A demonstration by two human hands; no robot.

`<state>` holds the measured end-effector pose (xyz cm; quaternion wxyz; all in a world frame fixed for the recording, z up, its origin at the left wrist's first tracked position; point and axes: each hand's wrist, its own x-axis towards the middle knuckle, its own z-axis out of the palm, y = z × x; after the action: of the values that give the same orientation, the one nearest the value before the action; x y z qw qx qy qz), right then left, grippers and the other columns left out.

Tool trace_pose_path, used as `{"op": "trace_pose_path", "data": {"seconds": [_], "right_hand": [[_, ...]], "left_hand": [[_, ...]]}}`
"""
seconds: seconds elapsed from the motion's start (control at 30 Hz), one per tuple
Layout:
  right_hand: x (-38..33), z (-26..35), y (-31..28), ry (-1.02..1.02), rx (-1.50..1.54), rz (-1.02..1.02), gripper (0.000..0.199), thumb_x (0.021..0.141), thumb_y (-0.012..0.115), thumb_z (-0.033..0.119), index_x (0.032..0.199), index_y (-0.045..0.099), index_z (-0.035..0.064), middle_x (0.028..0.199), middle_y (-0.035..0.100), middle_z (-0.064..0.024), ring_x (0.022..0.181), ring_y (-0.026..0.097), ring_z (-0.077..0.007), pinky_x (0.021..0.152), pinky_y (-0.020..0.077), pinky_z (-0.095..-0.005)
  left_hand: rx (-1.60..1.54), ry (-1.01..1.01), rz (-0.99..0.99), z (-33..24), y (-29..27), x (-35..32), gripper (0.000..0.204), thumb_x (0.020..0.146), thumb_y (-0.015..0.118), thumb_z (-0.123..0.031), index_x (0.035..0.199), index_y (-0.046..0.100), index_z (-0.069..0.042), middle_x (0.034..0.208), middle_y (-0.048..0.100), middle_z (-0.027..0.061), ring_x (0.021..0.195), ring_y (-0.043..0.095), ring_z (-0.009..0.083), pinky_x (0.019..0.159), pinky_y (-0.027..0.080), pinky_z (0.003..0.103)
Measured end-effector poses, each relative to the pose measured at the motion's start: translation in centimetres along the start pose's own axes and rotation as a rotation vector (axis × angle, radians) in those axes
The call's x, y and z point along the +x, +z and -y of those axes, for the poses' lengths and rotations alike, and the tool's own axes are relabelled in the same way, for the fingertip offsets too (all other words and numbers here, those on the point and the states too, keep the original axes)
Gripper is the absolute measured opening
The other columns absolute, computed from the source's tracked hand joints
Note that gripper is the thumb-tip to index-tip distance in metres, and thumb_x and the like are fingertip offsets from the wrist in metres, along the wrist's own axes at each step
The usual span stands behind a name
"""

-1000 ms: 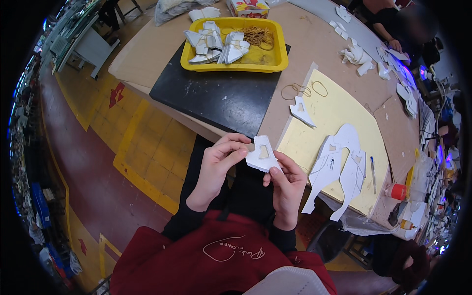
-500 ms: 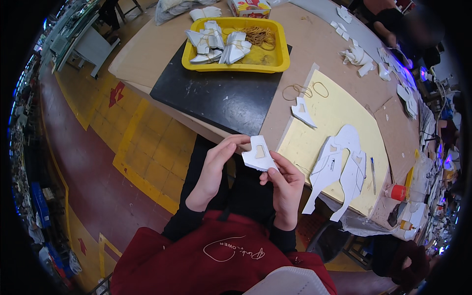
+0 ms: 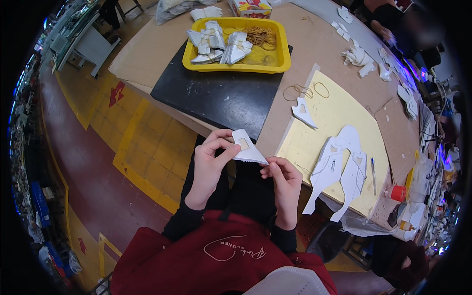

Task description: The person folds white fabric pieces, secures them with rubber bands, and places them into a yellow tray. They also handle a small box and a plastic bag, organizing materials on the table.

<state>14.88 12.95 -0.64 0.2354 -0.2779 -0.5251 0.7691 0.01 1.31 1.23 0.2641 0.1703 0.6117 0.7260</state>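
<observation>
Between my two hands is a white, roughly triangular cut piece (image 3: 249, 152) with a small window cut through it; its lower edge looks layered. My left hand (image 3: 209, 169) is closed on its left end, thumb on top beside the window. At the pointed right end, the fingertips of my right hand (image 3: 282, 184) pinch the tip. A similar white piece (image 3: 304, 114) lies on the yellow sheet (image 3: 295, 147) to the right. Larger white curved pieces (image 3: 324, 164), shaped like shoe-upper parts, lie nearer on that sheet.
A yellow tray (image 3: 236, 69) with banded white bundles and rubber bands (image 3: 260, 37) sits on a black board (image 3: 216, 98). Loose rubber bands (image 3: 297, 91) and a pen (image 3: 373, 174) lie to the right. White scraps (image 3: 359, 59) and another person (image 3: 418, 29) are at the far right.
The white piece has turned so its point faces right and down. My left thumb has come onto its top face, and my right fingers have slid to the tip.
</observation>
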Motion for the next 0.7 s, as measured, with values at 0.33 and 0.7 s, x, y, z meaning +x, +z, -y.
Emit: {"op": "trace_pose_path", "data": {"seconds": [0.33,0.7], "right_hand": [[-0.1,0.1,0.7,-0.083,-0.150,0.007,0.015,0.096,0.058,0.008,0.099,0.066,-0.0044,0.086,0.067,-0.0099,0.074,0.061,-0.0135,0.067,0.0498,-0.0256],[6.5,3.3,-0.4,-0.607,-0.939,-0.605,0.021,0.090,0.062,0.010,0.108,0.066,-0.0007,0.100,0.066,-0.0132,0.100,0.059,-0.0277,0.088,0.0452,-0.0380]], "left_hand": [[-0.039,-0.069,0.024,-0.5,0.0,-0.1,0.007,0.083,0.070,-0.003,0.078,0.070,0.003,0.111,0.060,0.0084,0.102,0.057,0.0136,0.090,0.042,0.027],[-0.103,-0.069,-0.030,0.4,-0.8,0.0,0.012,0.089,0.064,-0.004,0.079,0.063,0.002,0.101,0.062,0.0047,0.094,0.056,0.0107,0.089,0.041,0.025]]}}
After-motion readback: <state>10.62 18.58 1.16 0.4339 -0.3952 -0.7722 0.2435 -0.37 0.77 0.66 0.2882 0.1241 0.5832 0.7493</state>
